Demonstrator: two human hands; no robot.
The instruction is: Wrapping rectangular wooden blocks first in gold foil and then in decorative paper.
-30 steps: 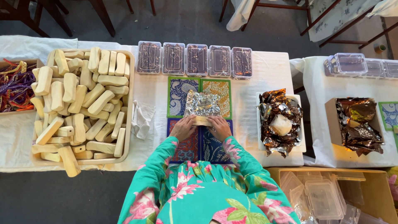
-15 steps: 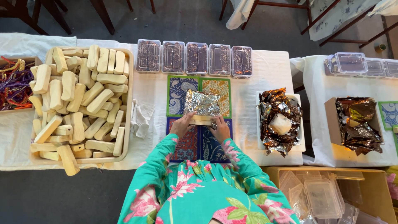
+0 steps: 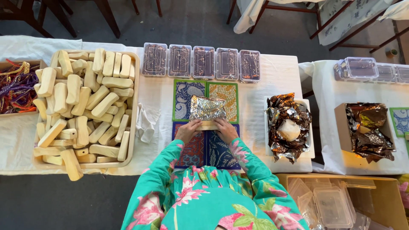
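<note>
Little has shifted since a second ago: both hands stay at the near end of the wooden block (image 3: 208,125), and the foil sheet (image 3: 207,108) sits over it about as before.

My left hand (image 3: 188,130) grips the block's left near corner, fingers curled on it. My right hand (image 3: 226,130) does the same on the right near corner. Hands are apart, the block's bare end showing between them. The crumpled silver foil covers the far part of the block; only the near edge of wood is visible.

The block rests on four patterned cards (image 3: 191,152) laid two by two at the middle of the white table (image 3: 277,76): blue and orange-green at the far side, red and dark blue near me.

To my left is a tray (image 3: 133,123) heaped with pale wooden blocks, with a crumpled white cloth (image 3: 145,123) just beside it. Along the far edge runs a row of five clear lidded boxes (image 3: 201,62) with dark contents. To my right is a box of brown foil (image 3: 289,127). Far left is a bin of coloured ribbons (image 3: 15,87).
</note>
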